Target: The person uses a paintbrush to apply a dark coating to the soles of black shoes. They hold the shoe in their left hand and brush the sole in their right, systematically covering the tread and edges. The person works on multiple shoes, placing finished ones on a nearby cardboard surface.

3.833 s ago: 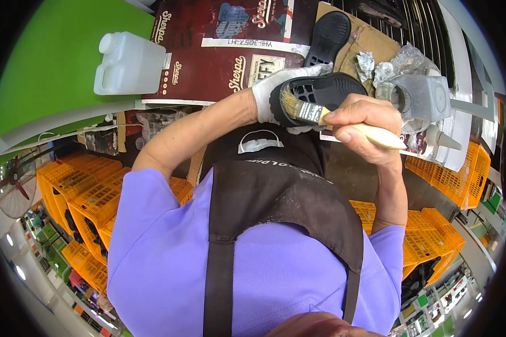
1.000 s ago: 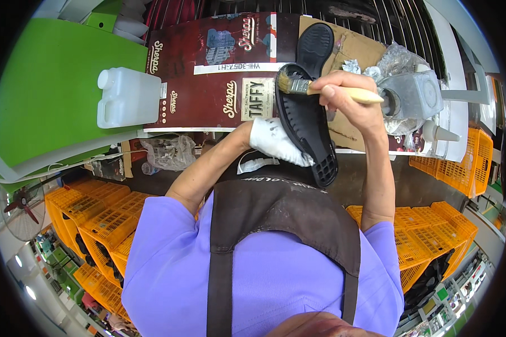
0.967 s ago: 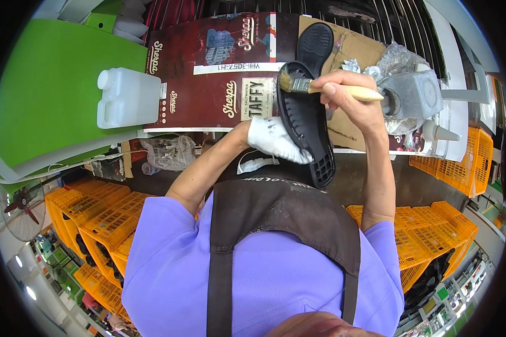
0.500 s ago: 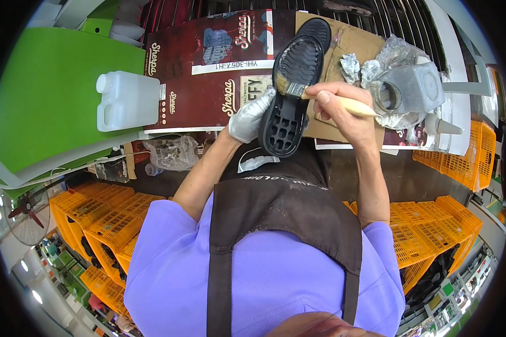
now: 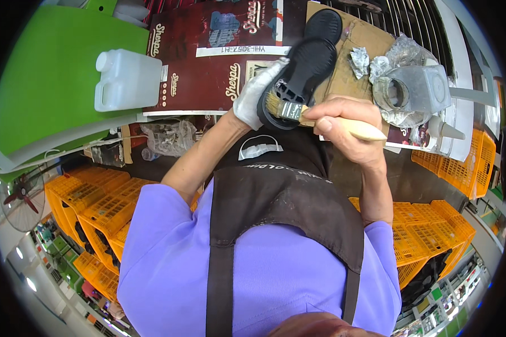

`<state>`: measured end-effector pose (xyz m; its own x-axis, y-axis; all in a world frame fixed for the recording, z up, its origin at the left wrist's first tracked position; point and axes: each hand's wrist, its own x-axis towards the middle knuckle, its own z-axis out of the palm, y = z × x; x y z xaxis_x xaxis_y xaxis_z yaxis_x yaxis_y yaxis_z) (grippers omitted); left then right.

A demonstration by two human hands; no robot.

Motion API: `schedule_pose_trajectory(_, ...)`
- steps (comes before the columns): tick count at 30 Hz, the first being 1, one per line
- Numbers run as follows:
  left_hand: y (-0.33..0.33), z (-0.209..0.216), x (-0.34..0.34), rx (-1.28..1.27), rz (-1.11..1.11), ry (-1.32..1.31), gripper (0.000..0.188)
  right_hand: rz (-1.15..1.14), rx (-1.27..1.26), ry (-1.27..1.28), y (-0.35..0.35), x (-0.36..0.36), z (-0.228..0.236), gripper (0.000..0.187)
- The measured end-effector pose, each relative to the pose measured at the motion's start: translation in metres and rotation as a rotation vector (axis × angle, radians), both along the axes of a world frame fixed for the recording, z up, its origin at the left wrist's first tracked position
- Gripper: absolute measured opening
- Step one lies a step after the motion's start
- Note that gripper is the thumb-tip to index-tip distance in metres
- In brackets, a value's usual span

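A black shoe sole (image 5: pixel 311 66) is held tilted above the table's front edge by my left hand (image 5: pixel 258 95), gloved in white and closed on its left side. My bare right hand (image 5: pixel 351 126) grips a paintbrush (image 5: pixel 357 128) by its pale wooden handle. The bristles touch the sole at its near end, over the grid of hollows. Behind it lies a second black sole (image 5: pixel 324 25). Right of my right hand, a clear plastic container (image 5: pixel 419 90) rests on its side, with its round opening facing the soles.
A white jug (image 5: pixel 128 80) stands at left beside the green surface (image 5: pixel 67 73). Dark red printed cardboard (image 5: pixel 197 84) covers the table. Brown cardboard (image 5: pixel 365 42), crumpled foil (image 5: pixel 359 62) and a nozzle bottle (image 5: pixel 450 131) are at right. Orange crates (image 5: pixel 95 202) stand on both sides below.
The sole in my left hand has tilted and moved away from me. The brush has gone from its middle to the near end, slightly closer to me.
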<state>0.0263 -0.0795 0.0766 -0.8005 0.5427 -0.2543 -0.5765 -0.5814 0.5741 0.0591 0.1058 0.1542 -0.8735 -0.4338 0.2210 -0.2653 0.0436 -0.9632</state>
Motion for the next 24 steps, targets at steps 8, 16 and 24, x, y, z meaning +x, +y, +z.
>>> schedule_pose_trajectory(8, -0.010, -0.008, 0.000, 0.272, -0.288, -0.281, 0.030, 0.228, -0.009, 0.048, 0.002, -0.014, 0.005, 0.024)
schedule_pose_trajectory(16, -0.007, -0.023, -0.009, -0.179, -0.611, 0.524, 0.026, 0.571, -0.011, -0.129, 0.013, -0.044, 0.005, 0.017)
schedule_pose_trajectory(24, -0.007, -0.035, -0.012, 0.089, -0.721, 0.073, 0.026, 0.746, 0.051, -0.252, 0.024, -0.053, 0.002, 0.017)
